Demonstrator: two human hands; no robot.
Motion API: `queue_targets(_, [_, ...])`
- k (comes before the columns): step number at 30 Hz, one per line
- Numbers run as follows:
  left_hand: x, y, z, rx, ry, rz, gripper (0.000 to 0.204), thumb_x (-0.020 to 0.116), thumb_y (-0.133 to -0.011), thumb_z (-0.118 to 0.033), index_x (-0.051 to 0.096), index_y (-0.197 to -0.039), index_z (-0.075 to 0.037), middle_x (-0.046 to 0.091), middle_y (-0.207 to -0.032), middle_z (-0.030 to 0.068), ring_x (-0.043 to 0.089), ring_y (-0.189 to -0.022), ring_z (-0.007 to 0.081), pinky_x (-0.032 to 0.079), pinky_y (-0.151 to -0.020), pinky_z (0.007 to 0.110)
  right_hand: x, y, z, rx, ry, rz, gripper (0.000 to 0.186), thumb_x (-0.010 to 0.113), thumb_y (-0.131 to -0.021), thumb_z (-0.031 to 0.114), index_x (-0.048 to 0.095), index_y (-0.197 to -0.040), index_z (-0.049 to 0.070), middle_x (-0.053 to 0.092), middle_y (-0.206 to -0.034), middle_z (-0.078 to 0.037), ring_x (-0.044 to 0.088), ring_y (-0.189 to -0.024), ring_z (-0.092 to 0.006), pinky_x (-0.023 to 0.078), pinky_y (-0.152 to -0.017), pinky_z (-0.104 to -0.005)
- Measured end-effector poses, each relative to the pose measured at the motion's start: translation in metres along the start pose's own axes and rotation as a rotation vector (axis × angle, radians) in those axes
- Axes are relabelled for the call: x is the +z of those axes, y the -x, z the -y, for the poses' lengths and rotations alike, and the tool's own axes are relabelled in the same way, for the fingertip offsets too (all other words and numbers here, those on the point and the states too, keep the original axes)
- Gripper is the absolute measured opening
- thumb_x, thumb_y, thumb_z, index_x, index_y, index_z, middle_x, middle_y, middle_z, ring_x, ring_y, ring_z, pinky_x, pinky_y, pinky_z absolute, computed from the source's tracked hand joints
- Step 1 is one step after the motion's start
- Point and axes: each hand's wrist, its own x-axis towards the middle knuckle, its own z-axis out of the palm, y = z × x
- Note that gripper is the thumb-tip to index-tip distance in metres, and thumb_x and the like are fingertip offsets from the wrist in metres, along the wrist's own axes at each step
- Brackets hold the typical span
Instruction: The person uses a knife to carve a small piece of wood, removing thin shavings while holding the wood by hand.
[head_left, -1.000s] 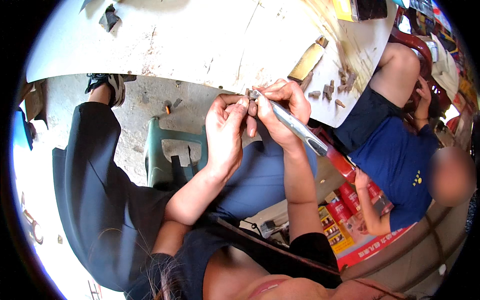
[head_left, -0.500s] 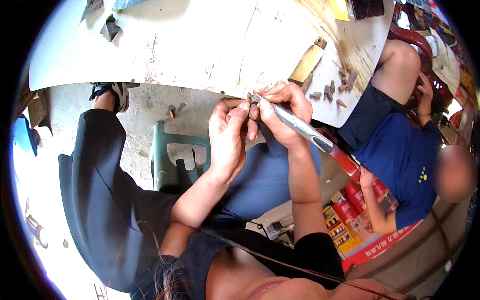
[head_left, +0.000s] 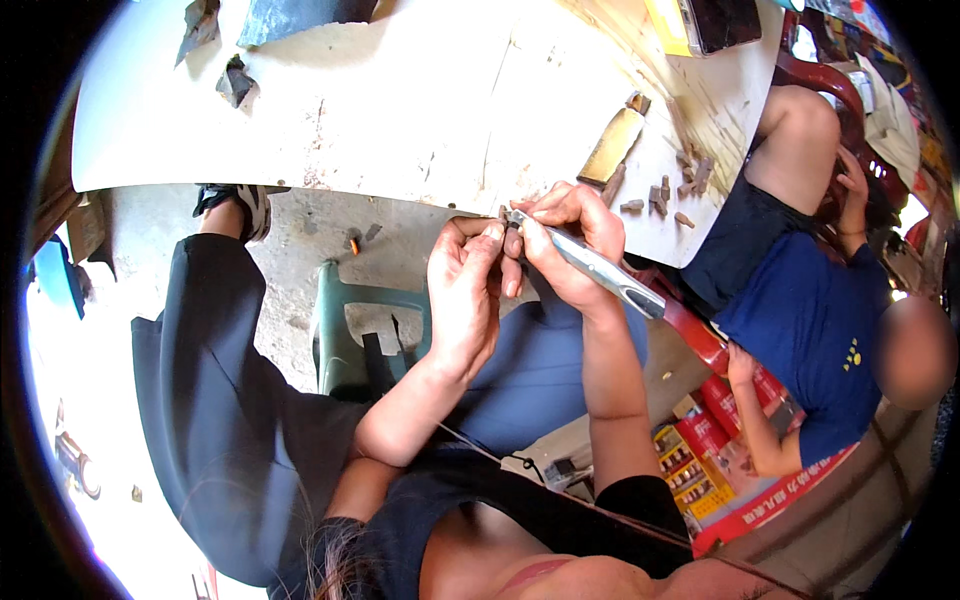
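Note:
My left hand (head_left: 470,280) is closed, pinching a small brown piece (head_left: 507,215) between thumb and fingers at the table's near edge. What the piece is made of is too small to tell. In my right hand (head_left: 575,240) is a slim silver-grey utility knife (head_left: 615,280), its handle slanting down to the right. The knife's tip meets the brown piece beside my left fingertips, where fingers partly hide the contact. Several similar small brown pieces (head_left: 660,195) lie on the table right of my hands, near a flat yellowish tool with a dark end (head_left: 612,147).
The white table (head_left: 400,120) carries dark scraps (head_left: 236,82), a grey-blue sheet (head_left: 300,20), thin straw-like strands (head_left: 690,120) and a yellow-and-black box (head_left: 705,25). A green plastic stool (head_left: 335,330) stands below. Another person in a navy shirt (head_left: 800,300) sits at the right.
The whole view has shifted slightly, so table and hands sit lower and a little to the right. Both hands keep their grips, with the knife tip still at the brown piece.

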Motion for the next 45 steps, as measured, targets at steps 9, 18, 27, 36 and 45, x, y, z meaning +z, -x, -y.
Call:
queue_targets(9, [-0.002,0.002,-0.001,-0.016,0.015,-0.003,0.011,0.049,-0.095,-0.009,0.046,-0.095,0.001,0.057,-0.081,0.0093,0.048,-0.053,0.0099,0.041,-0.049,0.022,-0.005,0.001,0.001,0.042,-0.005,0.102,0.016,0.062,-0.082,-0.003,0.046,-0.079,0.002,0.057,-0.077,-0.011,0.058,-0.074,-0.0152,0.053,-0.085,-0.0404])
queue_targets(18, [0.001,0.004,0.001,-0.025,-0.055,-0.019,0.015,0.051,-0.095,-0.016,0.050,-0.098,-0.001,0.057,-0.085,0.0071,0.045,-0.054,0.0099,0.038,-0.054,0.024,-0.001,0.000,0.005,0.104,-0.181,-0.084,0.013,0.063,-0.087,0.004,0.053,-0.092,-0.004,0.062,-0.084,-0.011,0.063,-0.072,-0.0113,0.053,-0.070,-0.0272])
queue_targets(27, [0.006,0.004,0.002,-0.031,-0.043,-0.027,0.014,0.049,-0.097,-0.013,0.053,-0.095,0.001,0.048,-0.064,0.0011,0.041,-0.053,0.0081,0.037,-0.053,0.024,0.000,0.005,-0.001,0.007,0.089,-0.073,0.017,0.069,-0.074,0.002,0.053,-0.075,-0.001,0.058,-0.068,-0.010,0.063,-0.067,-0.0167,0.055,-0.078,-0.0359])
queue_targets(36, [-0.003,0.001,0.009,0.030,-0.001,0.013,0.009,0.051,-0.095,-0.008,0.047,-0.094,0.000,0.049,-0.065,0.0044,0.046,-0.053,0.0107,0.041,-0.051,0.025,0.003,0.006,-0.001,0.022,0.093,-0.072,0.017,0.069,-0.073,0.001,0.053,-0.074,-0.001,0.057,-0.069,-0.012,0.064,-0.069,-0.0206,0.056,-0.074,-0.0358])
queue_targets(45, [0.004,0.003,0.006,0.045,-0.039,-0.042,0.009,0.051,-0.095,-0.008,0.046,-0.093,0.000,0.049,-0.062,0.0052,0.046,-0.052,0.0111,0.041,-0.051,0.026,0.005,0.005,-0.003,-0.038,0.135,-0.088,0.015,0.068,-0.074,0.000,0.053,-0.074,-0.001,0.058,-0.069,-0.013,0.062,-0.066,-0.0201,0.055,-0.076,-0.0372])
